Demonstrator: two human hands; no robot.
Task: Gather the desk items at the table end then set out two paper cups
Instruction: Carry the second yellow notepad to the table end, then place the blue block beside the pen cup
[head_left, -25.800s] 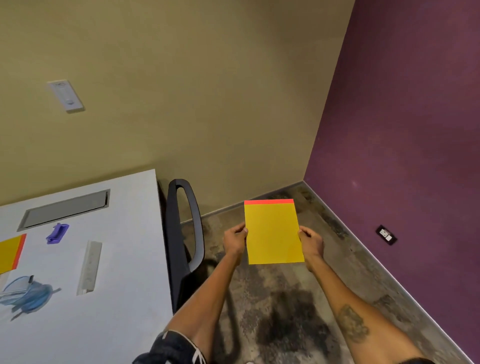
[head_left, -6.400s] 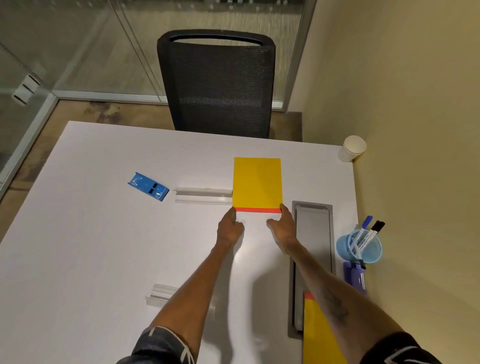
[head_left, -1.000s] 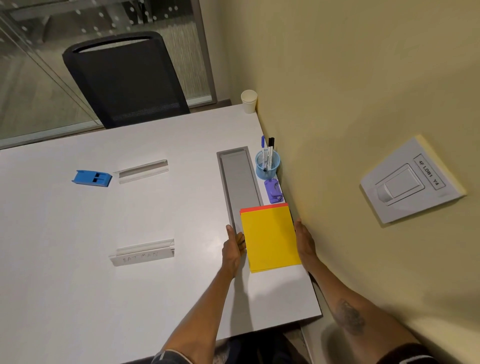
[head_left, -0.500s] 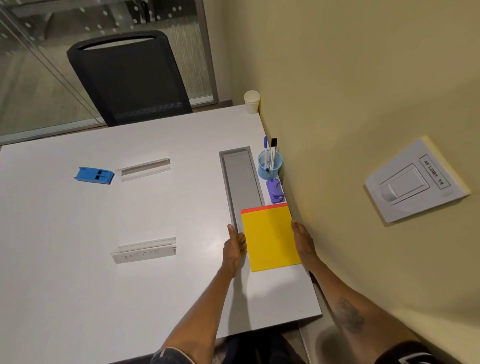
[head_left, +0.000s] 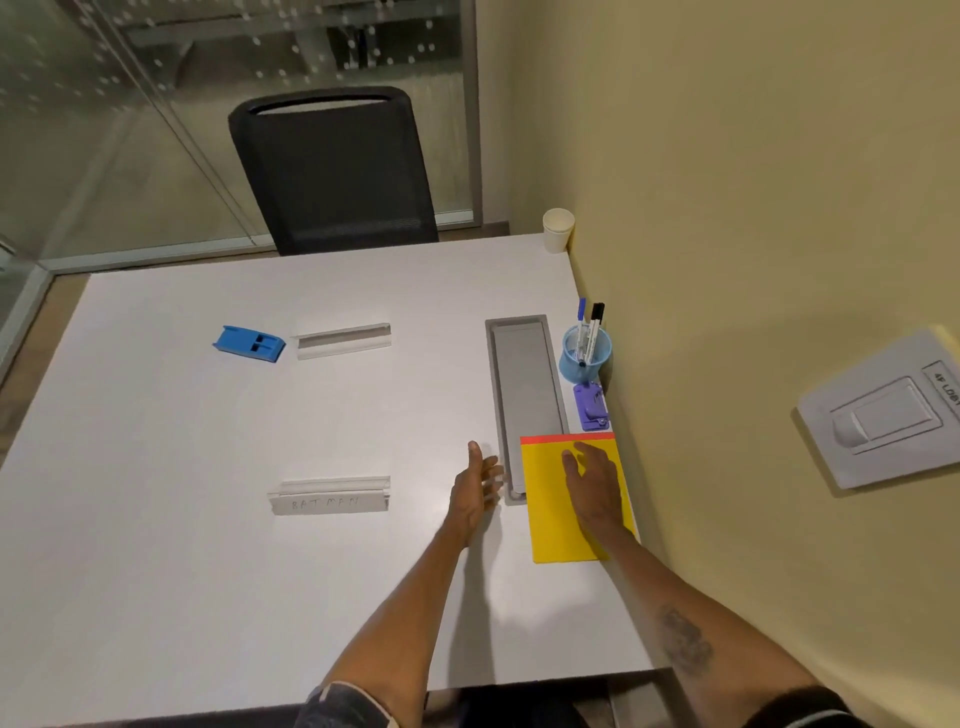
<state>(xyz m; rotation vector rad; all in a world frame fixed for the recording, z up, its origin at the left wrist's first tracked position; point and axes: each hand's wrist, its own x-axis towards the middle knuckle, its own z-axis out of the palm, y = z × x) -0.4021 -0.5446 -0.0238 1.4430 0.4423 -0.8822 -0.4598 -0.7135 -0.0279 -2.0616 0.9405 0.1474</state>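
Note:
A yellow notepad (head_left: 556, 525) with a red top strip lies flat on the white table (head_left: 182, 519) by the right wall. My right hand (head_left: 595, 488) hovers open over it, fingers spread. My left hand (head_left: 475, 491) is open just left of the pad, holding nothing. Beyond the pad sit a purple stapler (head_left: 591, 406) and a blue pen cup (head_left: 586, 353) with markers. A white paper cup (head_left: 558, 229) stands at the far right corner. A blue stapler (head_left: 250, 343) and two white name holders (head_left: 343, 339) (head_left: 330, 496) lie further left.
A grey cable tray (head_left: 524, 395) is recessed in the table beside the pad. A black mesh chair (head_left: 332, 171) stands at the far end in front of a glass partition. The yellow wall with a switch plate (head_left: 883, 410) runs close along the right edge.
Both hands let go of the yellow notepad, which now lies flat on the table by the wall. My left hand drew away to the left; my right hand lifted over the pad.

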